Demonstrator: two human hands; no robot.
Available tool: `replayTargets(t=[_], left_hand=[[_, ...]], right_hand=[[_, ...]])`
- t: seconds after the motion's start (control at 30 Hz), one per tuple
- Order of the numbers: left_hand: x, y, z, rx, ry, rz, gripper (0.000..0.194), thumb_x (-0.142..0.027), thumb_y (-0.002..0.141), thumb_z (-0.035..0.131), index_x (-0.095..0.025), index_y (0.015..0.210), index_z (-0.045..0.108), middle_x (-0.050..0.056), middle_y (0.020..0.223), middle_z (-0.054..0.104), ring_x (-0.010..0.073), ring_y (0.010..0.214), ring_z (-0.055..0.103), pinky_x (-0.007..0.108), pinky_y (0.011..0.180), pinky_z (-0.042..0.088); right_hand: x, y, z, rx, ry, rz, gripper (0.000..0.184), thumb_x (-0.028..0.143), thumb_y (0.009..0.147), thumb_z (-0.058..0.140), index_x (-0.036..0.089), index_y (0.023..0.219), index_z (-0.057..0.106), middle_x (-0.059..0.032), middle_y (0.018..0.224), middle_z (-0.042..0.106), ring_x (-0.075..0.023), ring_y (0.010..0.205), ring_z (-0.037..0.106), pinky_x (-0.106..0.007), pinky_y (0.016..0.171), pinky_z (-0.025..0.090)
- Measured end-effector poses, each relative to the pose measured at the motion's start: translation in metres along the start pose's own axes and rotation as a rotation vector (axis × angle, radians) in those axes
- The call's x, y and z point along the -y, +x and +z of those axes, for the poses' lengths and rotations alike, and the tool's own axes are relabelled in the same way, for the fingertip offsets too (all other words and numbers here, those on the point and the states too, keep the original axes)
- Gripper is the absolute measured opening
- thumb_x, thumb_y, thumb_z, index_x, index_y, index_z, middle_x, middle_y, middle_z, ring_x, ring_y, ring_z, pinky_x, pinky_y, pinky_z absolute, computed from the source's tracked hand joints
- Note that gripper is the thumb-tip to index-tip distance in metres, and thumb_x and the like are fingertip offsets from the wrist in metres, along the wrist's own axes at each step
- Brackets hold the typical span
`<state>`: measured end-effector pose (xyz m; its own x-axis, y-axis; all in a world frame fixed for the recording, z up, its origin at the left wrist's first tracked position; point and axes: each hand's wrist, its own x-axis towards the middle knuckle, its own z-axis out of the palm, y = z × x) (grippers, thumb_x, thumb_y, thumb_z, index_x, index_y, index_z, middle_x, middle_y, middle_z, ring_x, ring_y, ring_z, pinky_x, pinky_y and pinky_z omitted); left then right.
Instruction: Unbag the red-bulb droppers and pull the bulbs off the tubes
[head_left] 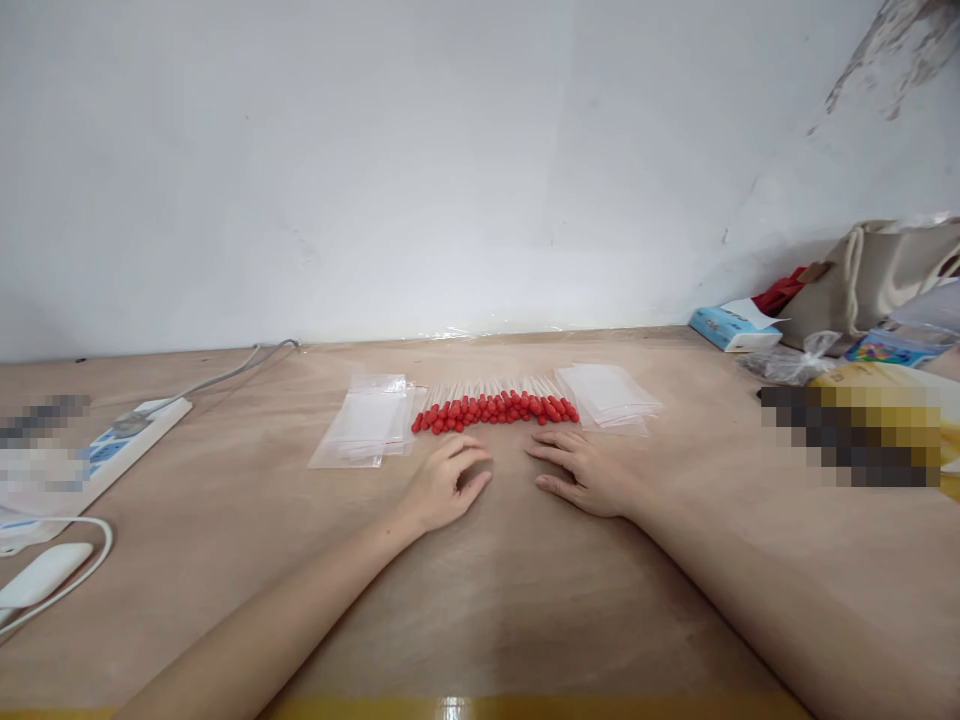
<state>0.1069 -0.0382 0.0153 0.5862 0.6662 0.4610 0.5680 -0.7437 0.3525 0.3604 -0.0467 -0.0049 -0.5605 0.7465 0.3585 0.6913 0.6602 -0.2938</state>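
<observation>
My left hand (448, 484) rests on the table with its fingers curved and apart from the thumb, holding nothing. Facing it, my right hand (583, 474) lies on the table, fingers also apart and nothing in them. Just beyond both hands is a row of many thin pale sticks with red tips (491, 408), their red ends towards me. Left of the row lies a stack of clear zip bags (366, 422), partly fanned out. A second stack of clear bags (609, 397) lies at the row's right end. Neither hand touches the sticks or bags.
A white power strip (142, 445) with cables and a white charger (46, 575) occupy the left side. At the right back stand a blue tissue box (731, 328), a beige bag (832, 290) and yellow packaging (877, 385). A white wall (450, 180) bounds the table behind.
</observation>
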Motion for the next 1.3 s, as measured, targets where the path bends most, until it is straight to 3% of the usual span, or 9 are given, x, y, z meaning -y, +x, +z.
replayTargets(t=[0.13, 0.37, 0.5, 0.7, 0.77, 0.9, 1.07, 1.17, 1.3], left_hand=[[0.007, 0.047, 0.004, -0.127, 0.123, -0.020, 0.022, -0.024, 0.082, 0.047, -0.021, 0.099, 0.059, 0.005, 0.098, 0.058, 0.0196, 0.095, 0.050, 0.037, 0.087, 0.041], [0.017, 0.099, 0.023, -0.025, 0.204, -0.026, 0.025, -0.023, 0.079, 0.051, -0.019, 0.102, 0.061, 0.005, 0.094, 0.061, 0.0211, 0.092, 0.052, 0.037, 0.085, 0.040], [0.020, 0.101, 0.028, -0.052, 0.117, -0.040, 0.019, -0.023, 0.081, 0.048, -0.019, 0.092, 0.063, 0.004, 0.089, 0.063, 0.0184, 0.086, 0.055, 0.035, 0.082, 0.042], [0.018, 0.078, 0.019, -0.447, -0.122, -0.266, 0.022, -0.024, 0.082, 0.045, -0.016, 0.098, 0.059, 0.006, 0.093, 0.062, 0.0149, 0.080, 0.058, 0.029, 0.073, 0.047], [0.020, 0.058, 0.012, -0.475, -0.225, -0.328, 0.023, -0.027, 0.081, 0.048, -0.017, 0.099, 0.058, 0.006, 0.089, 0.063, 0.0144, 0.075, 0.059, 0.029, 0.071, 0.048], [0.028, 0.013, -0.002, -0.329, -0.499, -0.291, 0.023, -0.028, 0.078, 0.053, -0.016, 0.098, 0.057, 0.007, 0.094, 0.063, 0.0159, 0.085, 0.062, 0.031, 0.078, 0.049], [0.036, -0.014, -0.010, -0.014, -0.621, -0.206, 0.017, -0.025, 0.076, 0.055, -0.015, 0.089, 0.060, 0.008, 0.094, 0.062, 0.0162, 0.087, 0.061, 0.033, 0.079, 0.050], [0.035, -0.014, -0.009, 0.063, -0.634, -0.189, 0.016, -0.024, 0.076, 0.054, -0.015, 0.089, 0.060, 0.008, 0.095, 0.062, 0.0162, 0.087, 0.061, 0.033, 0.078, 0.051], [0.031, -0.010, -0.008, 0.114, -0.609, -0.163, 0.017, -0.022, 0.076, 0.053, -0.015, 0.090, 0.061, 0.009, 0.098, 0.061, 0.0162, 0.089, 0.060, 0.033, 0.078, 0.050]], right_hand=[[0.001, 0.000, 0.000, -0.009, 0.007, -0.011, 0.043, 0.043, 0.083, 0.045, 0.024, 0.121, 0.050, -0.0094, 0.123, 0.050, -0.0244, 0.115, 0.044, -0.045, 0.095, 0.037], [0.001, 0.001, 0.000, 0.002, -0.015, -0.008, 0.042, 0.043, 0.083, 0.045, 0.022, 0.119, 0.051, -0.0102, 0.123, 0.049, -0.0242, 0.116, 0.042, -0.045, 0.096, 0.035], [0.002, 0.001, 0.000, -0.011, -0.003, -0.012, 0.042, 0.042, 0.082, 0.046, 0.022, 0.119, 0.052, -0.0105, 0.122, 0.050, -0.0244, 0.115, 0.043, -0.045, 0.095, 0.036], [0.002, 0.001, -0.001, -0.014, 0.006, 0.007, 0.042, 0.043, 0.082, 0.046, 0.022, 0.118, 0.052, -0.0107, 0.122, 0.051, -0.0240, 0.114, 0.044, -0.045, 0.095, 0.036], [0.001, 0.001, 0.000, -0.011, 0.014, 0.003, 0.042, 0.043, 0.082, 0.046, 0.022, 0.118, 0.052, -0.0109, 0.121, 0.051, -0.0243, 0.114, 0.044, -0.045, 0.095, 0.037], [-0.001, 0.001, 0.002, -0.030, 0.066, 0.037, 0.047, 0.043, 0.080, 0.049, 0.021, 0.121, 0.047, -0.0110, 0.121, 0.051, -0.0242, 0.114, 0.045, -0.044, 0.095, 0.037], [0.008, 0.000, 0.005, -0.151, 0.132, 0.156, 0.071, 0.039, 0.077, 0.054, 0.019, 0.135, 0.020, -0.0130, 0.128, 0.042, -0.0240, 0.117, 0.041, -0.043, 0.095, 0.037], [0.018, 0.006, 0.007, -0.206, 0.081, 0.076, 0.066, 0.040, 0.075, 0.056, 0.022, 0.133, 0.028, -0.0120, 0.129, 0.039, -0.0255, 0.119, 0.037, -0.044, 0.096, 0.035], [0.025, 0.020, 0.015, -0.178, -0.009, -0.065, 0.042, 0.040, 0.080, 0.051, 0.023, 0.118, 0.049, -0.0099, 0.109, 0.053, -0.0228, 0.103, 0.047, -0.042, 0.087, 0.038]])
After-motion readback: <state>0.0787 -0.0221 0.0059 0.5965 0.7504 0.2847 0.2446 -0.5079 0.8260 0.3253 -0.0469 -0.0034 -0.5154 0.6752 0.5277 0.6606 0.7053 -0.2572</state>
